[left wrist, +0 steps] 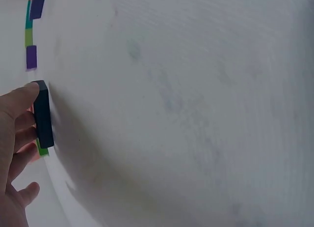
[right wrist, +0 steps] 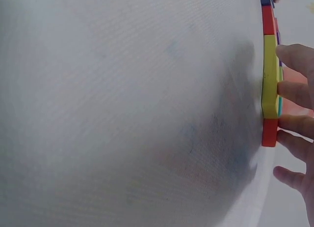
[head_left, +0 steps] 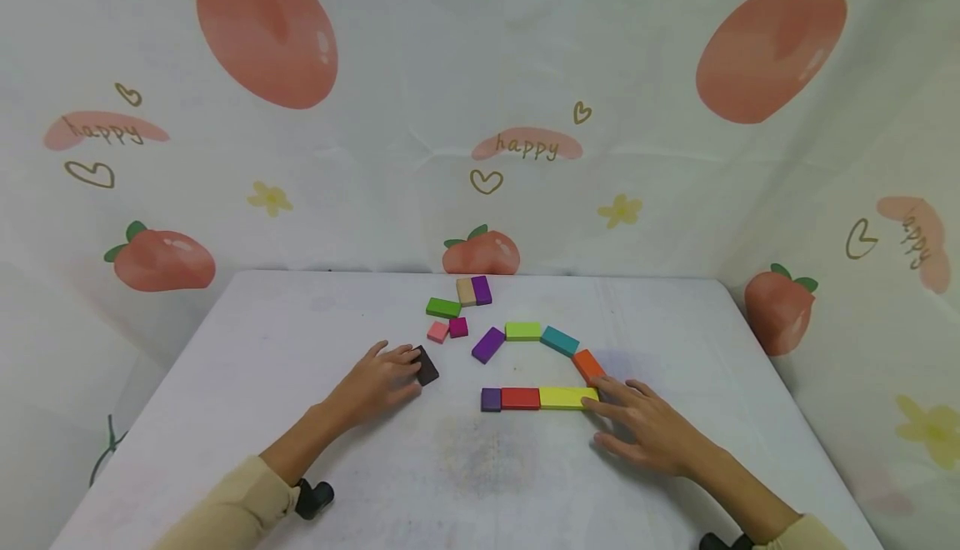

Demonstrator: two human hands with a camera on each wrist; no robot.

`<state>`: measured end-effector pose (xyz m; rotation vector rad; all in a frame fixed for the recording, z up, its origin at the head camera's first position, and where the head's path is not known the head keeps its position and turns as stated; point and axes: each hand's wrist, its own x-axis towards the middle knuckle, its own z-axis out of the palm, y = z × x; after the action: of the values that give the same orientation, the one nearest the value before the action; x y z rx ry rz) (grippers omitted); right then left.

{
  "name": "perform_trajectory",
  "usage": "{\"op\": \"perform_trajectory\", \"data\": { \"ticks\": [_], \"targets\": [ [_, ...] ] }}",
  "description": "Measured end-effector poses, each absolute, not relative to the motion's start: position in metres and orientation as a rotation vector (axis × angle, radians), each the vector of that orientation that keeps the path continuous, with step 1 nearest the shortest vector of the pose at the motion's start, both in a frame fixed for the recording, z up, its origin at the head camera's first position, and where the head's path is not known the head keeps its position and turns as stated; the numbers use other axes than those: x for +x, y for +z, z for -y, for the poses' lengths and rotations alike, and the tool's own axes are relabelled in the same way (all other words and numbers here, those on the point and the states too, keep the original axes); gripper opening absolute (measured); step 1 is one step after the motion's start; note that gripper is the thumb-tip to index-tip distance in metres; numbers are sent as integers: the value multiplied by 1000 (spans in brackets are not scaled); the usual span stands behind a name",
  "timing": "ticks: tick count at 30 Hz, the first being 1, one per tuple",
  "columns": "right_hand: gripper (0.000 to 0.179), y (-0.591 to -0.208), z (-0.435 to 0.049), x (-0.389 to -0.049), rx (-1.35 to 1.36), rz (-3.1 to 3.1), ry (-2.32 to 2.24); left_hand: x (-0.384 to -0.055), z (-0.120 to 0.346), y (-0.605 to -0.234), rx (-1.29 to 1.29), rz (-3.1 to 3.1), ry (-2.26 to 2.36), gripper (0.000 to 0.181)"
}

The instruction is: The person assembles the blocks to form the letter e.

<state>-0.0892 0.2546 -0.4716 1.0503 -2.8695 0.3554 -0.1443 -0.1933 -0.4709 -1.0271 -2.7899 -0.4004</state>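
Observation:
My left hand (head_left: 378, 385) pinches a black rectangular block (head_left: 427, 366) between thumb and fingers, left of the other blocks; the left wrist view shows the block (left wrist: 43, 116) standing out past the fingers. With fingers spread, my right hand (head_left: 652, 429) touches the right end of a yellow block (head_left: 561, 398) and the lower end of an orange block (head_left: 588, 364). The yellow block lines up with a red block (head_left: 520, 398) and a short dark purple block (head_left: 491, 399). A teal block (head_left: 559, 341), a lime block (head_left: 522, 332) and a tilted purple block (head_left: 488, 345) form an arc above.
Behind the left hand lie a pink block (head_left: 438, 332), a magenta block (head_left: 458, 327) and a green block (head_left: 444, 307). Farther back, a beige block (head_left: 467, 292) touches another purple block (head_left: 482, 290). A fruit-patterned curtain (head_left: 420, 58) hangs behind the white table (head_left: 300, 317).

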Motion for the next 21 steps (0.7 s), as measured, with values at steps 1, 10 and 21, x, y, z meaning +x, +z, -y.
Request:
{"op": "perform_trajectory", "data": {
  "ticks": [1,10,21],
  "targets": [
    [45,-472,-255,-89,1050,2869,355,-144,192,-471,-1041,2776,-394,36],
    [45,-471,-254,-89,1041,2890,356,-144,185,-473,-1120,2723,-365,34],
    [45,-472,-254,-89,1052,2885,339,-144,174,-472,-1162,2727,-430,38]
  ]
}}
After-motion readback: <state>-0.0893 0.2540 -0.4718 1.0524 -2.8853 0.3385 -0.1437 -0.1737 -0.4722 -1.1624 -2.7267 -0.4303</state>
